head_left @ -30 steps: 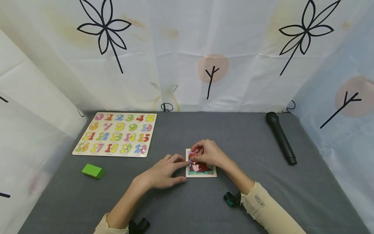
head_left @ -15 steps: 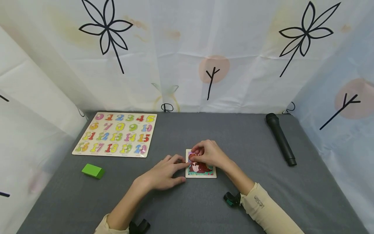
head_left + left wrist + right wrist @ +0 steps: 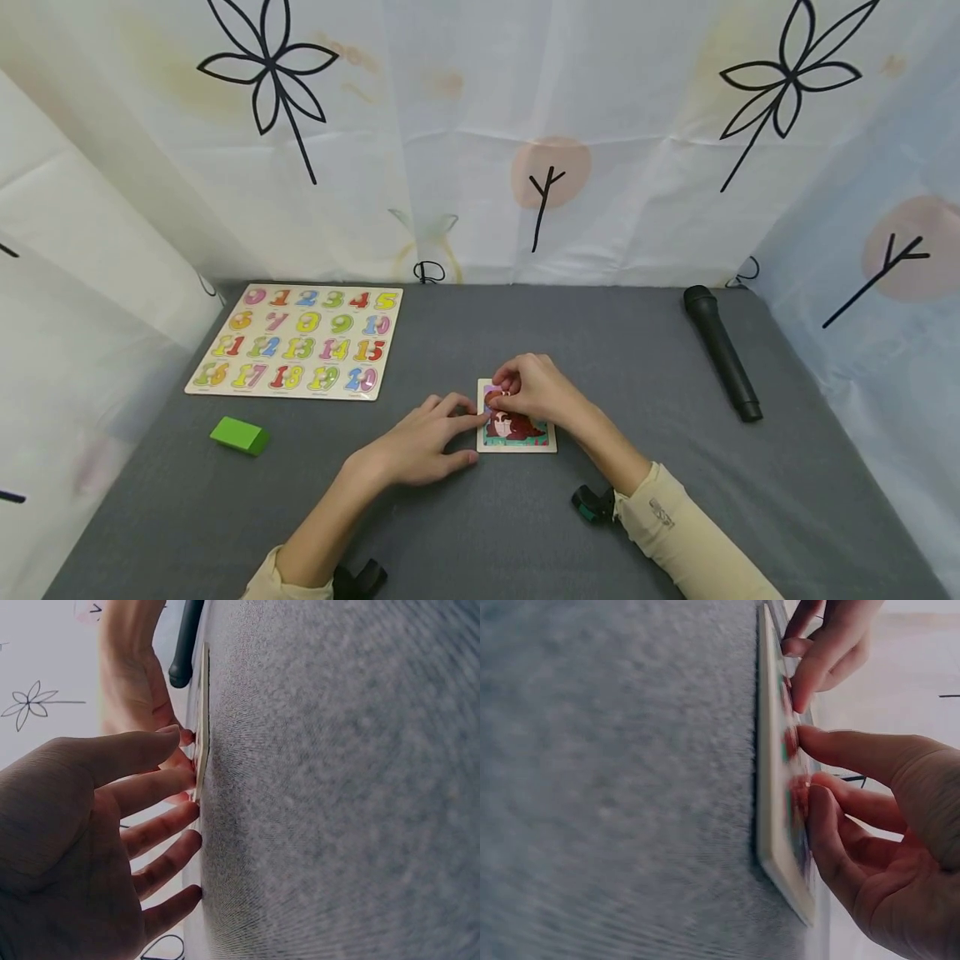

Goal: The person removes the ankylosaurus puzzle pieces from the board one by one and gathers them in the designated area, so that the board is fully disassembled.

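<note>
A small jigsaw puzzle board (image 3: 517,450) with a pale wooden rim and a picture of a reddish-brown animal lies flat on the table. My left hand (image 3: 423,442) is at its left side, fingers spread, with the index fingertip on the left edge and the thumb by the lower corner. Over the upper part of the picture, my right hand (image 3: 543,392) has its thumb and fingers bent together, pinching a reddish puzzle piece (image 3: 800,793) close to the board's surface. The fingers hide most of that piece. Both hands also appear in the right wrist view, fingertips low over the board.
A number board (image 3: 292,389) with colourful numerals lies at the back left. In front of it sits a green block (image 3: 240,437). A black microphone (image 3: 722,354) lies at the right on the grey tablecloth (image 3: 675,500). Patterned white curtains (image 3: 450,125) stand behind and at the sides.
</note>
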Motion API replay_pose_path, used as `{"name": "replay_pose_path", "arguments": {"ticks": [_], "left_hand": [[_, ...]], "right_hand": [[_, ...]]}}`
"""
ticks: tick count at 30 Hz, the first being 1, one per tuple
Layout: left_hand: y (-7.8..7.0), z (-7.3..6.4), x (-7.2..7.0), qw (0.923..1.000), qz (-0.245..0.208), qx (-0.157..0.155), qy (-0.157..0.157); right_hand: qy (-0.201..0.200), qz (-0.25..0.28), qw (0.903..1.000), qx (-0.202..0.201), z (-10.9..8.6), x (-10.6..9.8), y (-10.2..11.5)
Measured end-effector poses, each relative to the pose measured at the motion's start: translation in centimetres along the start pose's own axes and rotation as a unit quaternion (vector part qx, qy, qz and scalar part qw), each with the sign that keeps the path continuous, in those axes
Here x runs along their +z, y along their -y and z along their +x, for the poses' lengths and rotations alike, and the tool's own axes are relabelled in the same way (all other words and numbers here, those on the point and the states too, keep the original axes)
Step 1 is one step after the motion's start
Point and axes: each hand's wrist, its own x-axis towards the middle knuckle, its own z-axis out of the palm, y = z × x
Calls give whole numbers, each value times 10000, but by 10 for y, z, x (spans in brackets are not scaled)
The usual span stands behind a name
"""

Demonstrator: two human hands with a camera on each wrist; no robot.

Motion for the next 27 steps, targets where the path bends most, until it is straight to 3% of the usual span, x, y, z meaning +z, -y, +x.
{"name": "replay_pose_path", "arguments": {"ticks": [6, 16, 23, 27], "left_hand": [[-1, 0, -1, 10000, 60, -17, -24], [-1, 0, 1, 10000, -18, -95, 14], [-1, 0, 0, 10000, -17, -83, 7], [0, 0, 1, 10000, -21, -72, 3]], "right_hand": [[91, -215, 9997, -66, 2, -2, 1], [316, 189, 9991, -187, 1, -1, -6], [196, 223, 9983, -501, -2, 2, -10], [216, 289, 9983, -454, 0, 0, -14]]}}
